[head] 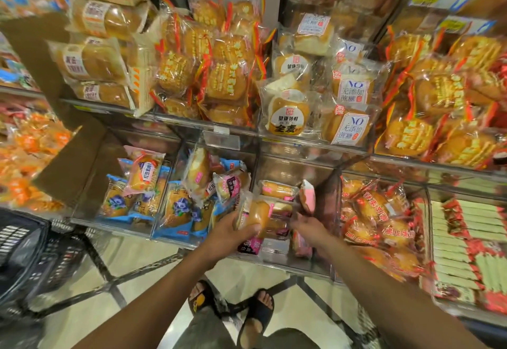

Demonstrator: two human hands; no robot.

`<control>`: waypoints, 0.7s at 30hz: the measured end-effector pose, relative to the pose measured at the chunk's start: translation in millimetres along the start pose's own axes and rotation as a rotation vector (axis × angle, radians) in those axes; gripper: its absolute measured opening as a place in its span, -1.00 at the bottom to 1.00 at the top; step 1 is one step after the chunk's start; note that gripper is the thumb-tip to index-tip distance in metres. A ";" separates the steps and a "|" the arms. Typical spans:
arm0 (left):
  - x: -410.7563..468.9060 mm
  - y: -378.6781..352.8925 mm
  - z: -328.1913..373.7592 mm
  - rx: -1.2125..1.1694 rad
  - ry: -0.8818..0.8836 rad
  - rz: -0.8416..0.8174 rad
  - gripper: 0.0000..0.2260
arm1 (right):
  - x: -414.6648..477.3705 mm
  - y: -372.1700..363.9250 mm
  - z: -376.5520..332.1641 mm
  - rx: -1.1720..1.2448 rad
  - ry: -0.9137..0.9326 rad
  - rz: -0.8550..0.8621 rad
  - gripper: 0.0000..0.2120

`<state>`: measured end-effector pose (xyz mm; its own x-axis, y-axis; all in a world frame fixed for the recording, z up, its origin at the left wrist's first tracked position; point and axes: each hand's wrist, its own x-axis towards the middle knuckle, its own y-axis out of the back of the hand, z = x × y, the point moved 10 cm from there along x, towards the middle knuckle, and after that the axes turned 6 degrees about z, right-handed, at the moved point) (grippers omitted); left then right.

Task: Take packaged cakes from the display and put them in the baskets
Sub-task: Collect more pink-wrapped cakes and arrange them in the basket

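Two hands work at the lower tier of the display (310, 151), near the centre of the frame. We see the left hand (229, 234) gripping a packaged cake (256, 214), its fingers (251, 229) curled round the lower end of the clear wrapper; the golden cake is tilted and held just above the front wall of a clear bin (288, 263). The right hand (311, 228) reaches into the same bin, just right of the held cake. Its fingers point left toward the pink-labelled packets (278, 190) lying there, but motion blur prevents us from telling whether they are spread, together or pinching anything. We note blue blueberry packets (178, 208) in the bin to the left and red-printed cakes (367, 211) in the bin to the right. A black basket (24, 250) stands at the lower left of the frame, well apart from both hands. A cardboard flap (79, 167) hangs at centre left. Sandalled feet (259, 313) stand on the tiled floor (142, 261) at the bottom centre.
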<state>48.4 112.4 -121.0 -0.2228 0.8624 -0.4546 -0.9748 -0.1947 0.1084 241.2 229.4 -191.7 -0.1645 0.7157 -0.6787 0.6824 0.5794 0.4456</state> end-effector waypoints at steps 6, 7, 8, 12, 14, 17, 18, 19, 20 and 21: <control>-11.6 17.9 -27.6 -0.046 0.114 0.111 -0.73 | 39.1 -16.2 34.8 -0.322 0.032 0.163 -0.52; -12.8 21.0 -32.4 -0.045 0.128 0.127 -0.71 | 46.6 -19.4 44.2 -0.372 -0.003 0.181 -0.48; -14.2 23.1 -35.2 -0.043 0.132 0.137 -0.69 | 50.9 -21.2 50.5 -0.411 -0.033 0.200 -0.44; -16.2 28.0 -39.9 -0.055 0.141 0.153 -0.72 | 72.3 -22.5 54.9 -0.553 0.003 0.242 -0.56; -15.0 29.8 -43.2 -0.037 0.139 0.160 -0.75 | 93.2 -25.7 62.2 -0.648 0.053 0.236 -0.61; -14.3 30.3 -46.2 -0.028 0.152 0.180 -0.79 | 98.4 -31.0 68.8 -0.783 0.051 0.166 -0.62; -14.4 29.3 -45.3 -0.036 0.155 0.177 -0.79 | 86.3 -25.8 59.2 -0.772 0.031 0.177 -0.59; -13.7 27.9 -43.6 -0.048 0.158 0.174 -0.79 | 74.5 -19.2 49.0 -0.749 0.015 0.197 -0.56; -12.9 27.1 -41.6 -0.056 0.161 0.171 -0.80 | 63.2 -13.7 40.1 -0.715 -0.014 0.214 -0.52; -12.0 26.7 -40.4 -0.060 0.167 0.170 -0.80 | 55.0 -8.9 34.2 -0.677 -0.040 0.219 -0.49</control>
<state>24.9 78.0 -148.4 -0.3763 0.7268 -0.5746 -0.9208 -0.3621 0.1451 250.4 250.3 -253.0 -0.0392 0.8361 -0.5472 0.1025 0.5481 0.8301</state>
